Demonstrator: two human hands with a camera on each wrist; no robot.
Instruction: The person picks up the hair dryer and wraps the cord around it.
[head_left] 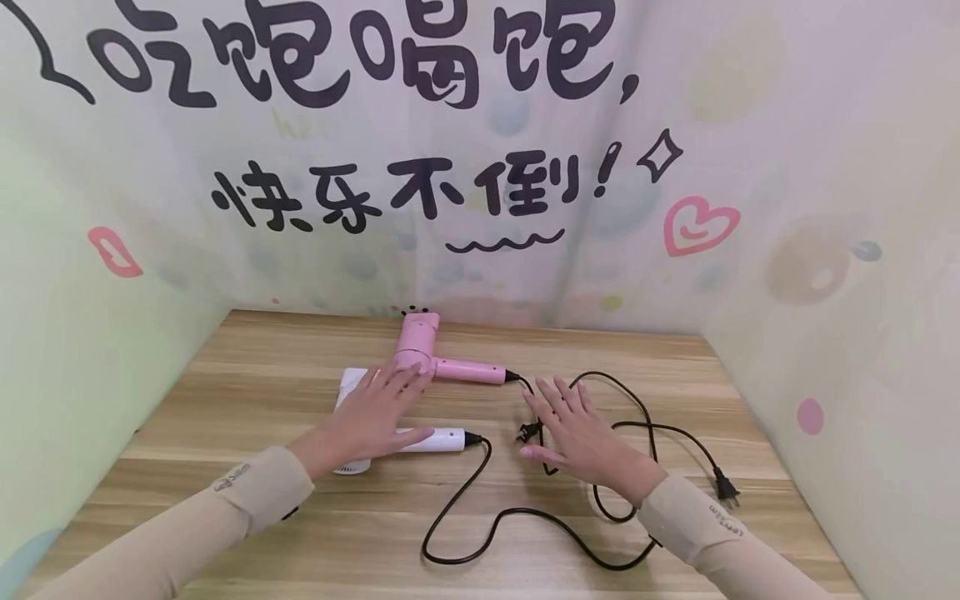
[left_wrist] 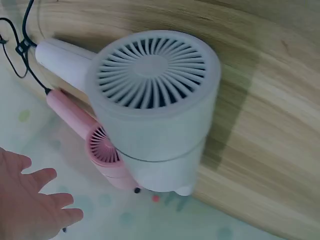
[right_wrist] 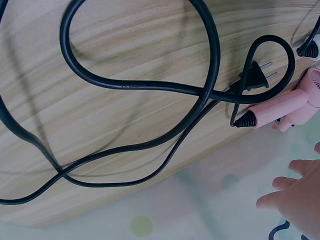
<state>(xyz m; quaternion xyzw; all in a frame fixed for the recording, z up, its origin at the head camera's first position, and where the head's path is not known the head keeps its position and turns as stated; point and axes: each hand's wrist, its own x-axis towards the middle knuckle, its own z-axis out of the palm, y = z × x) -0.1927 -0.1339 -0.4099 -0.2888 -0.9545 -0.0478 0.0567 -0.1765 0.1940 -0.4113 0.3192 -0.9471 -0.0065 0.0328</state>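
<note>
Two hair dryers lie on the wooden table. The white hair dryer (left_wrist: 160,132) is nearer, its vented end large in the left wrist view. Behind it is the pink hair dryer (head_left: 468,372), handle pointing right. My left hand (head_left: 375,410) is spread over the white dryer, hiding its middle, with fingertips overlapping the pink one in the head view. My right hand (head_left: 588,437), fingers spread, hovers around the black cords (right_wrist: 135,85). Just left of its thumb shows one plug (head_left: 528,432); in the right wrist view a black plug (right_wrist: 252,79) sits within a cord loop. Neither hand grips anything.
Another plug (head_left: 725,486) lies near the table's right edge. The white dryer's cord (head_left: 450,500) snakes across the front of the wooden table (head_left: 247,367). Behind stands a wall (head_left: 420,275) with painted lettering, and side walls close in left and right.
</note>
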